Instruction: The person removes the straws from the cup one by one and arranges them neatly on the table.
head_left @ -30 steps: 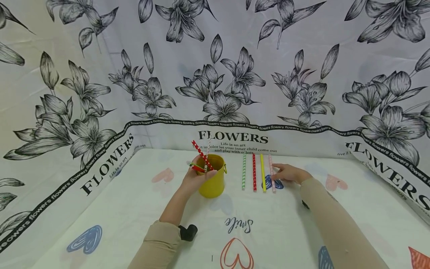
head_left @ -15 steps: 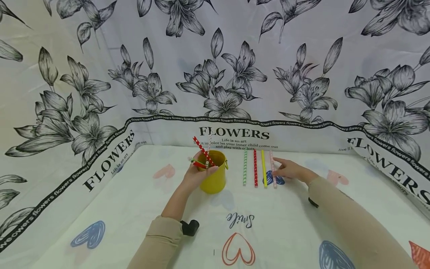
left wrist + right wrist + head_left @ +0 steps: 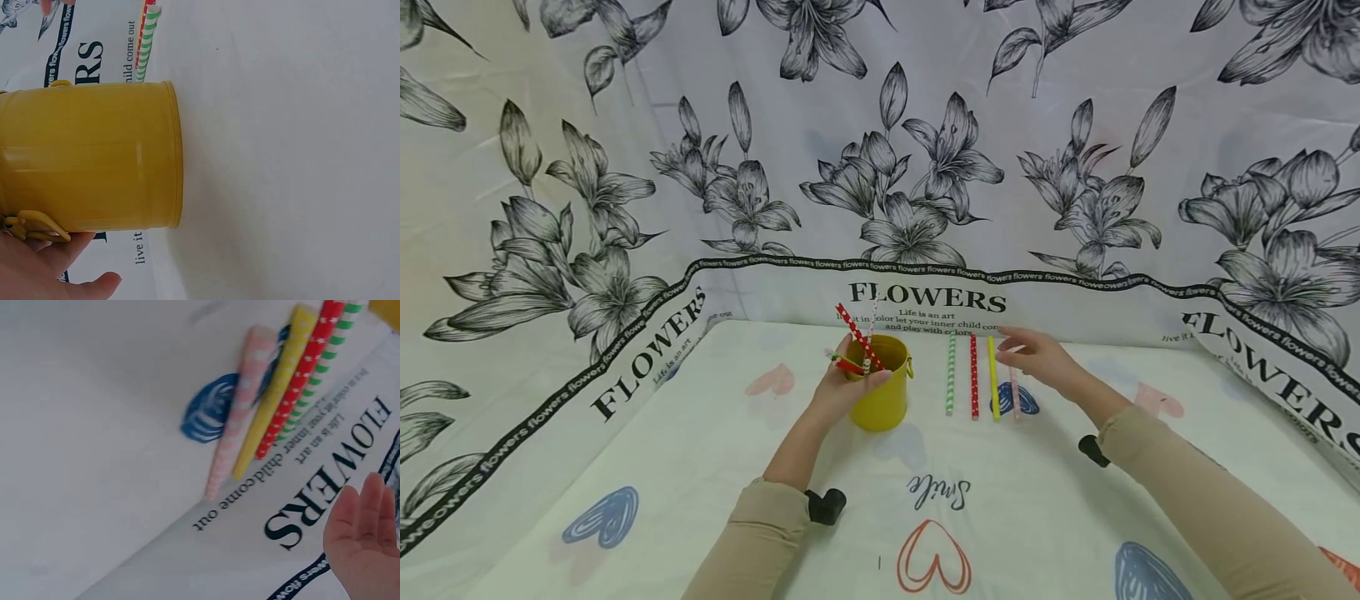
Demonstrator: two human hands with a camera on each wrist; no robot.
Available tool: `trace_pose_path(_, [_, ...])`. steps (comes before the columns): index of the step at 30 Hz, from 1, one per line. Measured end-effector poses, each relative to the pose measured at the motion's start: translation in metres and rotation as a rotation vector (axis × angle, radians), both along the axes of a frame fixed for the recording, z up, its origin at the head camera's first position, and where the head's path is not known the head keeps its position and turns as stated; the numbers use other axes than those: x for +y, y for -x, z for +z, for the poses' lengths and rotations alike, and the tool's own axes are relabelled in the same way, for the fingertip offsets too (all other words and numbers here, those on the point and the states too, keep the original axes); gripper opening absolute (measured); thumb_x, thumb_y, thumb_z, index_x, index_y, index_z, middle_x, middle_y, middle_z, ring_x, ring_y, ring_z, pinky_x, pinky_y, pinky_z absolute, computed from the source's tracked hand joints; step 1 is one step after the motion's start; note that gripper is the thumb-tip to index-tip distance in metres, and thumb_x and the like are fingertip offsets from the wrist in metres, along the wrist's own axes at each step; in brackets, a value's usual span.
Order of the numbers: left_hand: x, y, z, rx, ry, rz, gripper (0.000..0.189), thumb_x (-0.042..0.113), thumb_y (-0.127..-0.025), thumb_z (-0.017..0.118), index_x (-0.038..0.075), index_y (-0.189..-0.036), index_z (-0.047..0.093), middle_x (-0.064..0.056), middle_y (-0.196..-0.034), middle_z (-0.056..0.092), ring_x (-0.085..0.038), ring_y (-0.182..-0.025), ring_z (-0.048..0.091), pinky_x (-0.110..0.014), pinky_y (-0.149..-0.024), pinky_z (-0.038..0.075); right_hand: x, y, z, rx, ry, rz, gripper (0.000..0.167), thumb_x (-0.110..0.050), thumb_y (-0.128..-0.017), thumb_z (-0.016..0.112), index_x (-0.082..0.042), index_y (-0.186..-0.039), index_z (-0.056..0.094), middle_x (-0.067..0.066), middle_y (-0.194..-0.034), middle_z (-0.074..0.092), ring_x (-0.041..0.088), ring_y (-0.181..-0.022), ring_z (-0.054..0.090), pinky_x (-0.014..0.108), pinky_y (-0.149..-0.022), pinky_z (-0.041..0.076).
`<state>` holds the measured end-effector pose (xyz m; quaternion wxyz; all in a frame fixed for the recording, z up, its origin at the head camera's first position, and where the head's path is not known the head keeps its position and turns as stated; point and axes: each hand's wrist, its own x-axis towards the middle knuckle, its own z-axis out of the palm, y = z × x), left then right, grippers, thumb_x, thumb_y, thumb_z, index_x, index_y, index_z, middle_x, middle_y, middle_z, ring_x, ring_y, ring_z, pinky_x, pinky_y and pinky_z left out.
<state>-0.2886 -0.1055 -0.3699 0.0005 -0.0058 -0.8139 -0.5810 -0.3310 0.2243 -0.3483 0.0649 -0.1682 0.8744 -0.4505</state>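
Note:
My left hand [image 3: 838, 393] holds the yellow bucket [image 3: 880, 408] by its left side, thumb near the front rim. Several patterned paper straws lean inside it, among them a red one with white dots [image 3: 852, 327]. To the right lie a green-striped straw [image 3: 951, 379], a red straw [image 3: 974, 379], a yellow straw [image 3: 993, 383] and a pink straw [image 3: 1016, 398], side by side. My right hand [image 3: 1041, 357] hovers over the pink straw's far end, holding nothing; in the right wrist view its fingers [image 3: 372, 509] are apart from all straws.
A white cloth with printed hearts [image 3: 934, 557] covers the table. Behind it hangs a flower-printed curtain [image 3: 917, 167], meeting the table just past the straws' far ends. A metal loop handle [image 3: 40, 225] sits on the bucket's side in the left wrist view.
My right hand has lifted off the pink straw and shifted toward its far end. My left hand and the bucket stay in place; the head view has shifted slightly.

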Motion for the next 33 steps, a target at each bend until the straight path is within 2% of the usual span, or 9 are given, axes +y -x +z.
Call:
trace_pose_path(4, [0.0,-0.001,0.001,-0.028,0.037,0.02,0.107,0.043,-0.083,0.076,0.022,-0.158,0.002,-0.015,-0.153,0.035,-0.038,-0.141,0.028,-0.058,-0.113,0.02,-0.02,-0.001,0.011,0.048,0.132,0.019,0.059,-0.021,-0.098,0.059,-0.003,-0.149,0.036,0.023,-0.132,0.054,0.037,-0.119,0.054,0.054,-0.099,0.044])
trace_pose_path(9, [0.001,-0.001,0.001,-0.05,0.045,0.035,0.11,0.044,-0.083,0.075,0.02,-0.157,-0.002,-0.016,-0.154,0.033,-0.039,-0.142,0.024,-0.06,-0.113,0.019,-0.053,-0.002,0.021,0.022,0.275,0.048,0.057,-0.016,-0.097,0.061,-0.006,-0.148,0.039,0.019,-0.134,0.055,0.035,-0.124,0.051,0.053,-0.102,0.042])
trace_pose_path(13, [0.004,-0.003,0.001,-0.064,0.038,0.04,0.106,0.042,-0.084,0.074,0.015,-0.157,0.003,-0.017,-0.153,0.034,-0.039,-0.141,0.026,-0.06,-0.112,0.02,-0.079,-0.002,0.026,0.022,0.283,0.069,0.056,-0.017,-0.096,0.063,-0.011,-0.148,0.042,0.013,-0.135,0.058,0.032,-0.125,0.052,0.051,-0.103,0.042])
trace_pose_path(17, [0.006,-0.004,0.001,-0.029,0.026,0.044,0.087,0.039,-0.086,0.073,0.01,-0.152,0.026,-0.016,-0.146,0.045,-0.036,-0.135,0.038,-0.057,-0.111,0.027,-0.102,0.001,0.031,0.019,0.283,0.089,0.055,-0.02,-0.096,0.064,-0.015,-0.147,0.044,0.007,-0.133,0.06,0.028,-0.125,0.052,0.051,-0.106,0.039])
trace_pose_path(20, [0.006,-0.004,0.001,-0.003,0.013,0.042,0.077,0.038,-0.086,0.073,0.011,-0.148,0.035,-0.014,-0.143,0.049,-0.034,-0.132,0.042,-0.057,-0.109,0.03,-0.119,0.005,0.034,0.016,0.283,0.109,0.054,-0.02,-0.096,0.064,-0.016,-0.146,0.045,0.006,-0.132,0.061,0.027,-0.126,0.052,0.052,-0.107,0.037])
trace_pose_path(25, [0.004,-0.006,0.002,-0.02,0.01,0.04,0.09,0.039,-0.087,0.072,0.008,-0.154,0.02,-0.016,-0.149,0.04,-0.037,-0.137,0.035,-0.057,-0.111,0.027,-0.146,0.014,0.034,0.018,0.248,0.148,0.055,-0.02,-0.095,0.064,-0.015,-0.147,0.045,0.005,-0.13,0.062,0.026,-0.126,0.051,0.049,-0.106,0.039])
trace_pose_path(28, [0.003,-0.006,0.002,-0.019,0.012,0.035,0.09,0.039,-0.087,0.072,0.007,-0.154,0.021,-0.017,-0.15,0.039,-0.037,-0.138,0.034,-0.056,-0.11,0.028,-0.16,0.019,0.034,0.002,0.256,0.17,0.054,-0.016,-0.095,0.063,-0.016,-0.147,0.045,0.005,-0.132,0.061,0.026,-0.126,0.052,0.045,-0.105,0.041])
trace_pose_path(33, [0.003,-0.005,0.002,0.001,0.004,0.021,0.079,0.037,-0.087,0.073,0.01,-0.15,0.033,-0.014,-0.147,0.043,-0.035,-0.134,0.04,-0.054,-0.108,0.035,-0.178,0.027,0.031,-0.012,0.263,0.166,0.053,-0.014,-0.095,0.063,-0.017,-0.146,0.047,0.006,-0.131,0.061,0.026,-0.125,0.052,0.045,-0.107,0.039])
